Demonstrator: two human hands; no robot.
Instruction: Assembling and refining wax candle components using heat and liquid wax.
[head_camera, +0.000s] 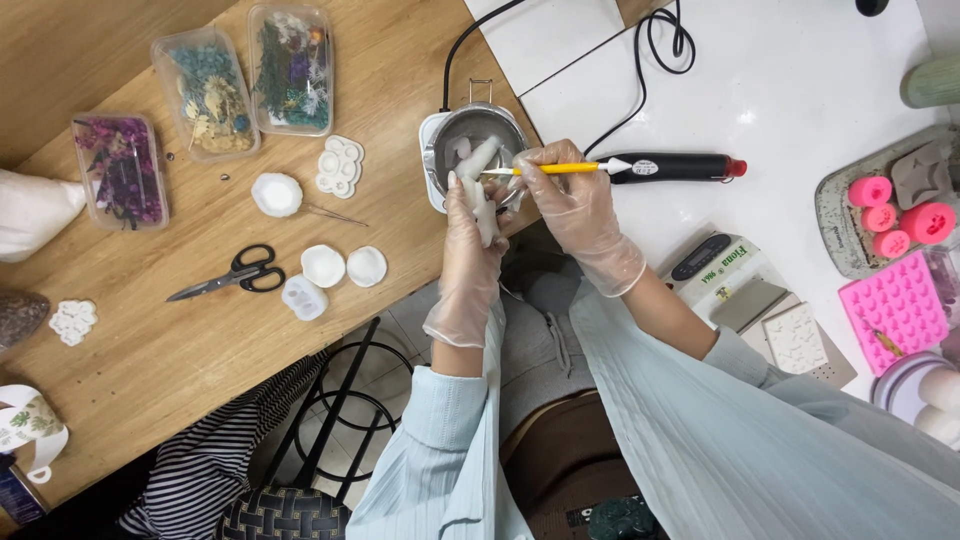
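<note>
While the gloved left hand (470, 215) clasps a white wax piece (482, 190) over the melting pot (470, 135), the right hand (565, 190) pinches a yellow tool (545, 169); brittle, light wax, best held around its middle.

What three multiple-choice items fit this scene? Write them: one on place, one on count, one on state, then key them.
1. Where do the scissors lie?
A. on the wooden table
B. in the metal pot
C. on the white counter

2. How many clear boxes of dried flowers are there?
A. one
B. three
C. five

3. What does the right hand hold?
A. nothing
B. the scissors
C. a yellow-handled tool

Key: A, they rest on wood left of the metal pot; B, three boxes sit in a row; C, its gloved fingers grip the tool while the left hand holds a white piece.
</note>
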